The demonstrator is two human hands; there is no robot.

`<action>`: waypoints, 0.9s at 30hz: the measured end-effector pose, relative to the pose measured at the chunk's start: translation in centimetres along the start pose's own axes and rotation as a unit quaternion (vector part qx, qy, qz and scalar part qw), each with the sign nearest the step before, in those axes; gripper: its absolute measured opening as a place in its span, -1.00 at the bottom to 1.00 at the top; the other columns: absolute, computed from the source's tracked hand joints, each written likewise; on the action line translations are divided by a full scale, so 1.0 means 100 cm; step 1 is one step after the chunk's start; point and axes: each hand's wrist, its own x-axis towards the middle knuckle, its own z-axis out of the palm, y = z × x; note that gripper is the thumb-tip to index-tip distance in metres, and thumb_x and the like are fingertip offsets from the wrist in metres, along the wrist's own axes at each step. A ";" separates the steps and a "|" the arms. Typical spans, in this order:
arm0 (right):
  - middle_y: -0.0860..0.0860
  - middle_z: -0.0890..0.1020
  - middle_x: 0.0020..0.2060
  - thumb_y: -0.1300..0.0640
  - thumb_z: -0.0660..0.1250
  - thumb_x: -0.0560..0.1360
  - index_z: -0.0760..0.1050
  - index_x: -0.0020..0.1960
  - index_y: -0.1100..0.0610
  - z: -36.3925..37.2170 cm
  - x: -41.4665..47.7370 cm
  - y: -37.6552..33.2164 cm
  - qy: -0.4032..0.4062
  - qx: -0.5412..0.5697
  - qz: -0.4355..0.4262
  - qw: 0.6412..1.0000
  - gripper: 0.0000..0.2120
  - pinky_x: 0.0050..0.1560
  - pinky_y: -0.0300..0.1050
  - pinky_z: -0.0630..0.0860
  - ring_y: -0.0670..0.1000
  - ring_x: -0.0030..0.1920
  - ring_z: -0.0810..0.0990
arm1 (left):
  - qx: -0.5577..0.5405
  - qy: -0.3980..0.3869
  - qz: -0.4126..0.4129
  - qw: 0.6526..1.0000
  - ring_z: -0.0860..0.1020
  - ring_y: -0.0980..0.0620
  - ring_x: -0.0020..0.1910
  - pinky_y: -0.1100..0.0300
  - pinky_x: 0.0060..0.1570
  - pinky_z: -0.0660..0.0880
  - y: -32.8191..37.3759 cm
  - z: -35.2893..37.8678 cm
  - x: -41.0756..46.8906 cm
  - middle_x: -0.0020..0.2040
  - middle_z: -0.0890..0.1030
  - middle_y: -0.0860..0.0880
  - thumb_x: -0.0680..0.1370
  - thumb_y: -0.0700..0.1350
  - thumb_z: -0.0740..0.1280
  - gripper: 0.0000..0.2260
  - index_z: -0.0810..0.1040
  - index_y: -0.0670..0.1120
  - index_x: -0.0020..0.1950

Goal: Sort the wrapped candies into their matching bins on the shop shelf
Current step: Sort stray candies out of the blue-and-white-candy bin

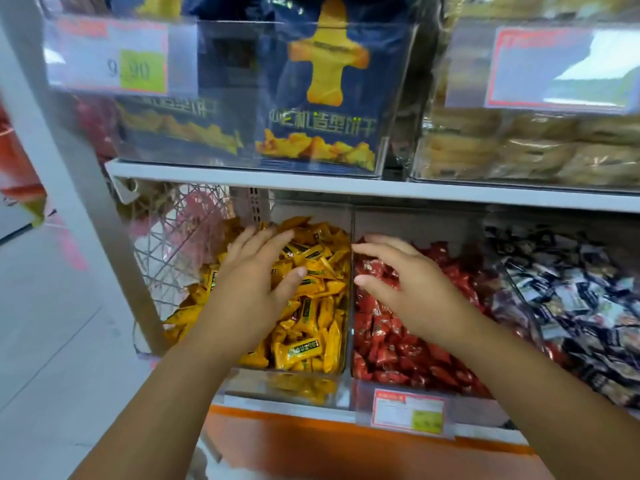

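The left hand lies flat on the heap of yellow foil-wrapped candies. Its fingers are straight and spread and hold nothing, a pose that seems meant to rake the pile for strays. The right hand is over the heap of red wrapped candies in the next bin, its fingers loosely bent and apart with nothing pinched. Whether it touches the wrappers I cannot tell. A clear plastic divider wall stands between the hands and keeps the two colours apart. Further right, dark blue and white wrapped candies fill a third bin. No misplaced piece shows in either heap.
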 end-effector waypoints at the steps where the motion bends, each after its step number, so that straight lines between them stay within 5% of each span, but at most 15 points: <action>1: -0.15 0.37 0.39 0.04 0.33 0.55 0.44 0.36 -0.10 -0.009 -0.008 0.003 0.010 -0.004 0.002 1.000 -0.62 0.26 -0.59 0.02 -0.22 0.38 0.28 | -0.005 0.010 0.011 1.000 0.03 0.03 0.54 0.17 0.44 -0.06 0.010 0.002 -0.001 0.52 0.26 0.02 0.57 0.12 0.21 -0.50 0.28 0.08 0.51; 6: -0.19 0.42 0.27 0.11 0.29 0.57 0.52 0.25 -0.11 -0.075 -0.056 0.038 0.038 -0.051 0.032 0.997 -0.72 0.28 -0.54 0.11 -0.26 0.29 0.35 | -0.043 0.020 0.125 0.991 0.23 0.11 0.46 0.25 0.41 0.07 0.070 0.028 -0.007 0.37 0.40 0.14 0.60 0.21 0.17 -0.56 0.42 0.07 0.42; 10: -0.19 0.55 0.02 0.18 0.27 0.59 0.57 0.12 -0.08 -0.135 -0.101 0.084 0.062 -0.060 0.135 0.987 -0.78 -0.06 -0.61 0.29 -0.44 -0.08 0.47 | -0.085 -0.053 0.190 0.977 0.36 0.19 0.32 0.46 0.35 0.10 0.121 0.069 -0.013 0.30 0.49 0.16 0.55 0.22 0.12 -0.55 0.46 0.10 0.37; 15: -0.13 0.67 -0.14 0.18 0.36 0.53 0.57 -0.12 -0.16 -0.169 -0.140 0.131 0.037 -0.063 0.223 0.972 -0.78 -0.14 -0.51 0.43 -0.43 -0.21 0.53 | -0.058 -0.118 0.192 0.972 0.53 0.21 0.07 0.18 0.05 0.50 0.171 0.107 -0.018 0.06 0.54 0.27 0.45 0.42 -0.01 -0.54 0.37 0.27 0.23; 19: -0.23 0.62 -0.25 0.19 0.42 0.50 0.65 -0.10 -0.07 -0.160 -0.143 0.138 -0.004 -0.067 0.213 0.975 -0.85 -0.25 -0.52 0.39 -0.37 -0.23 0.55 | 0.005 -0.156 0.168 0.973 0.53 0.30 -0.15 0.21 -0.14 0.51 0.184 0.121 -0.020 -0.14 0.50 0.32 0.28 0.56 -0.11 -0.40 0.25 0.27 0.15; 22: -0.24 0.59 -0.20 0.06 0.43 0.49 0.62 0.05 -0.11 -0.136 -0.133 0.136 -0.092 -0.083 0.194 0.973 -0.84 -0.28 -0.46 0.37 -0.23 -0.20 0.57 | 0.014 -0.180 0.154 0.971 0.52 0.28 -0.21 0.26 -0.19 0.49 0.182 0.126 -0.022 -0.14 0.46 0.33 0.29 0.53 -0.04 -0.34 0.10 0.30 0.32; 25: -0.09 0.58 0.13 -0.13 0.43 0.45 0.44 0.34 -0.08 -0.111 -0.121 0.135 -0.177 -0.166 0.171 0.955 -0.51 -0.11 -0.26 0.39 -0.07 0.06 0.56 | -0.006 -0.209 0.140 0.968 0.52 0.25 -0.26 0.27 -0.21 0.48 0.179 0.130 -0.022 -0.12 0.47 0.34 0.25 0.54 -0.08 -0.19 -0.04 0.29 0.46; 27: -0.05 0.55 0.21 -0.12 0.44 0.44 0.38 0.36 -0.03 -0.100 -0.115 0.133 -0.182 -0.216 0.156 0.947 -0.45 -0.06 -0.18 0.40 -0.01 0.11 0.53 | -0.016 -0.218 0.134 0.967 0.52 0.23 -0.26 0.28 -0.21 0.47 0.179 0.130 -0.022 -0.10 0.47 0.35 0.24 0.54 -0.08 -0.15 -0.07 0.28 0.49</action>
